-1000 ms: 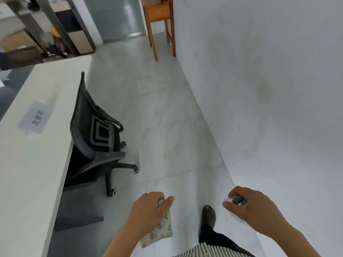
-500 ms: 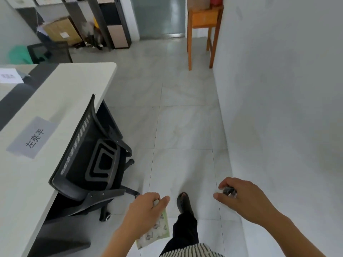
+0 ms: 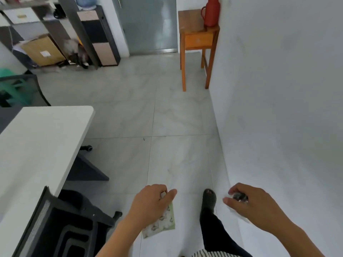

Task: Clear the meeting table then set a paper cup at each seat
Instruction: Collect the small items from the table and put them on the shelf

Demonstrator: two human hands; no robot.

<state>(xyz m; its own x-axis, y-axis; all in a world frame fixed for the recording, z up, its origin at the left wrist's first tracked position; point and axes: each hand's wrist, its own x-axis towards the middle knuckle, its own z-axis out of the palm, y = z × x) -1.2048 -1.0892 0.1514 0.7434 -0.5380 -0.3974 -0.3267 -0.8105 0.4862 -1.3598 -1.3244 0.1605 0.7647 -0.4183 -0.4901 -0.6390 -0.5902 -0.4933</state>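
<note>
Separately, left hand pinches packet; right hand grips dark object.

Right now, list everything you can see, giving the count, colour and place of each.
meeting table: one, white, left
office chair: one, black mesh, bottom left, by the table
wooden side table: one, orange-brown, far end, against the right wall
flask: one, red, on the side table
cardboard box: one, brown, far left, under the shelving
patterned packet: one, green and white, in the left hand
small item: one, dark, too blurred to name, in the right hand
foot: one, dark shoe, between the hands
left hand: grips the packet
right hand: curled round the small item
</note>
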